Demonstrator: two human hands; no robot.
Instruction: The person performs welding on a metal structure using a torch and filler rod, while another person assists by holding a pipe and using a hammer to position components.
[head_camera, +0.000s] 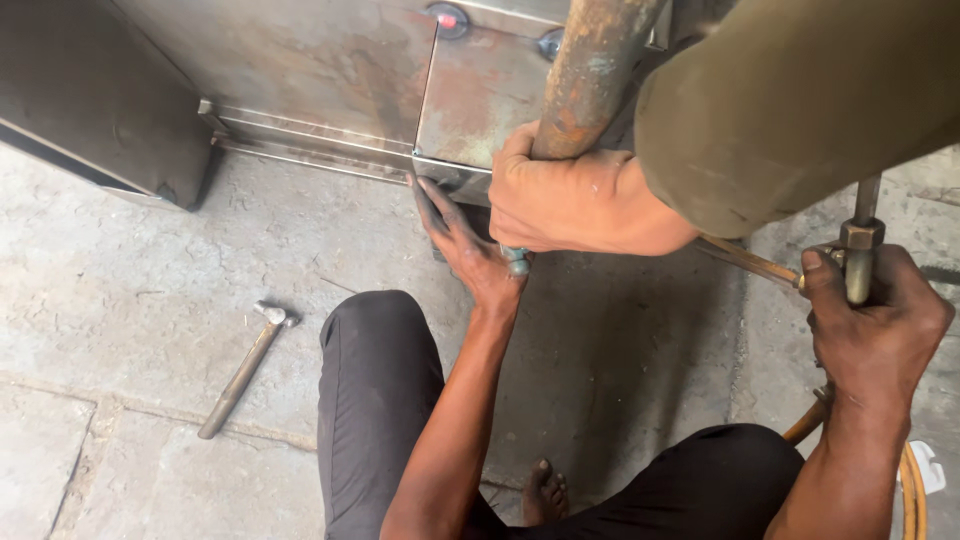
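Note:
My left hand (465, 248) reaches forward with its fingers stretched flat against the lower corner of a steel panel (478, 95). A small grey metal piece (515, 262) shows by its thumb. Just above it another person's hand (575, 200), in an olive sleeve (800, 100), grips a rusty upright pipe (592, 70). At the right my right hand (878, 330) is closed around the handle of a brass torch (860, 245), whose thin tube (745, 258) points left toward the pipe. My knees in dark trousers frame the lower view.
A hammer (243, 372) lies on the concrete floor (150, 270) at the left. A large steel sheet structure (290, 70) stands along the back. An orange hose (912, 485) curls at the lower right. My bare foot (545, 492) rests between my knees.

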